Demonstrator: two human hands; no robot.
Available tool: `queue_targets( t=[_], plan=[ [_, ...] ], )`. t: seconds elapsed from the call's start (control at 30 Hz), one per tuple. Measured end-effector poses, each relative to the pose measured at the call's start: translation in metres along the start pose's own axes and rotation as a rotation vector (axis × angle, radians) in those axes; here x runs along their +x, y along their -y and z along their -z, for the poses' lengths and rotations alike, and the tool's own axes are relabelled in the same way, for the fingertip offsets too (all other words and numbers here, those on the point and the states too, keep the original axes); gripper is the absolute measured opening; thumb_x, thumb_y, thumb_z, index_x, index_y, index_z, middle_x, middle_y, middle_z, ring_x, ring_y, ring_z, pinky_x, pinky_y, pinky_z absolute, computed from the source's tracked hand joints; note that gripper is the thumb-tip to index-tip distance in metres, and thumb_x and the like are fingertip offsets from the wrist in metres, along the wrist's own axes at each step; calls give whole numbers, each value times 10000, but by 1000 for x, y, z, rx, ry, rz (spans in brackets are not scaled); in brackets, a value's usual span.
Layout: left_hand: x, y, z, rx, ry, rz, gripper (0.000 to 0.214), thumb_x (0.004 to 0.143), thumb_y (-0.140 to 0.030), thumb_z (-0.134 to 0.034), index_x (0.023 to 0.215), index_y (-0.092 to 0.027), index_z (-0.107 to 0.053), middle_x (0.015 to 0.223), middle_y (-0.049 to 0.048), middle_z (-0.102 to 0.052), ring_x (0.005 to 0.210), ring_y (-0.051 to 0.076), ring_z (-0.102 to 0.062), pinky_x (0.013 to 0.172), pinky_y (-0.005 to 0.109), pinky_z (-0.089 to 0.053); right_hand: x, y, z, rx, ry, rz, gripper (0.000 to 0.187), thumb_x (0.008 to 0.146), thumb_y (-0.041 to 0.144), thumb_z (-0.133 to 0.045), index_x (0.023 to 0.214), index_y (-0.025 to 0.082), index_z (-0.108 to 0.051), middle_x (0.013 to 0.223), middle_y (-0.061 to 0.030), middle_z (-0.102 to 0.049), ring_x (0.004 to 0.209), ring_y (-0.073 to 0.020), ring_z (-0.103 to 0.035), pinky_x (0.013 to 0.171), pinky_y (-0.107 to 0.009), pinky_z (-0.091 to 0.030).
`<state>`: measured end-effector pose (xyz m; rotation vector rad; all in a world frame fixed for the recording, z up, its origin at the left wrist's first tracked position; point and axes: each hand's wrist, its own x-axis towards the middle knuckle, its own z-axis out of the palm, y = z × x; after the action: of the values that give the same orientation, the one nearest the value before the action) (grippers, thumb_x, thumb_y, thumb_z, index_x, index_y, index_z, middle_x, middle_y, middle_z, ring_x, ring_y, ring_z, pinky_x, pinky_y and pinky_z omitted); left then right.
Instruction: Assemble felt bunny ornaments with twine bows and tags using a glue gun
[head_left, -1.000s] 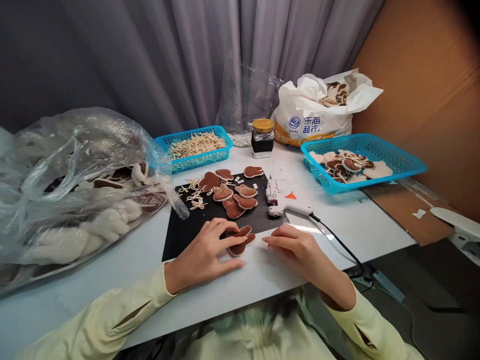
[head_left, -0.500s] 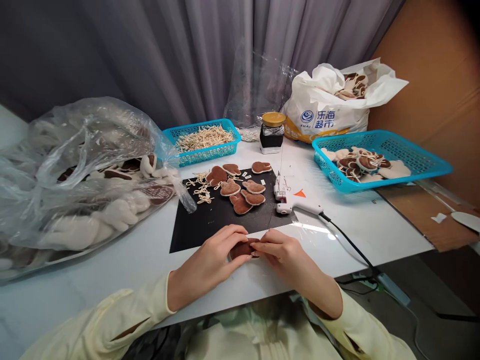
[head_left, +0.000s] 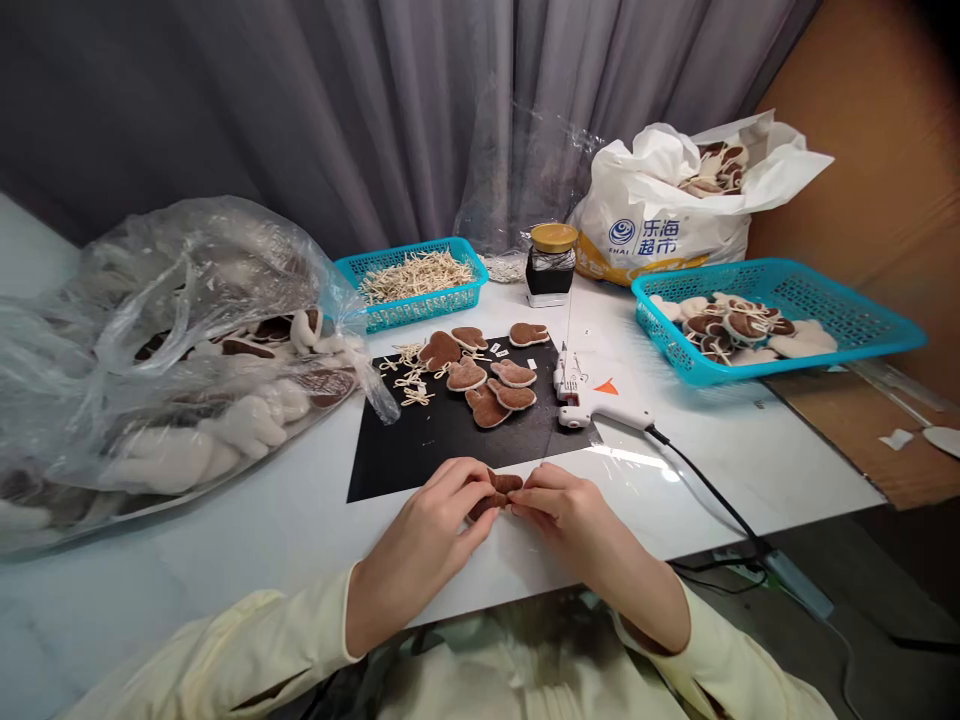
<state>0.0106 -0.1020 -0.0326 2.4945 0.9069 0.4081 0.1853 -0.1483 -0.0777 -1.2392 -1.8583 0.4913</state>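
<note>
Near the table's front edge, a brown plush bunny-head piece point(head_left: 505, 482) with a pale rim lies between my hands. My left hand point(head_left: 424, 525) grips its left part, fingers curled over the far side and thumb on the near side. At its right end, my right hand point(head_left: 574, 515) pinches the near ear between thumb and fingers; whether anything smaller is in that pinch is hidden. Just beyond, several similar brown pieces point(head_left: 487, 405) and small cream string bows point(head_left: 414, 387) rest on a black mat point(head_left: 397, 465).
A white glue gun point(head_left: 600, 400) with a black cord lies right of the mat. Blue baskets hold cream strings point(head_left: 416, 275) and plush pieces point(head_left: 750, 325). A clear bag point(head_left: 187, 330) of plush fills the left; a jar point(head_left: 551, 265) and white bag point(head_left: 660, 215) stand behind.
My right fingers have slid from the top of the plush piece to its right end, so both ears now show. The view has shifted slightly.
</note>
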Motion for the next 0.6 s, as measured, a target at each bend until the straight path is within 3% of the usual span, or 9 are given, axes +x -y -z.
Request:
queue_targets(
  t=[0.13,0.33,0.6],
  plan=[
    [2,0,-3,21,-13,-20,157,868,-94,-451,881,-161,-592,1032,54,-542,956,159,-550,831,289,-457,1,1,-4,-17,0,34,257,879,102,-467,757,144,-688,690,-48,-570,621,-137,-565,569,-248,-514],
    [5,7,3,47,-3,-121,164,858,-86,-483,913,-166,-616,1059,55,-574,1003,164,-527,863,283,-463,0,3,-6,-93,51,30,212,893,81,-430,972,141,-617,782,-51,-538,696,-153,-523,602,-273,-487],
    [8,11,13,164,47,-318,210,908,-144,-437,929,-154,-646,996,73,-639,973,200,-528,813,338,-491,5,-3,-9,-139,121,-30,281,849,2,-383,771,164,-600,708,-15,-486,604,-129,-456,524,-246,-397]
  ],
)
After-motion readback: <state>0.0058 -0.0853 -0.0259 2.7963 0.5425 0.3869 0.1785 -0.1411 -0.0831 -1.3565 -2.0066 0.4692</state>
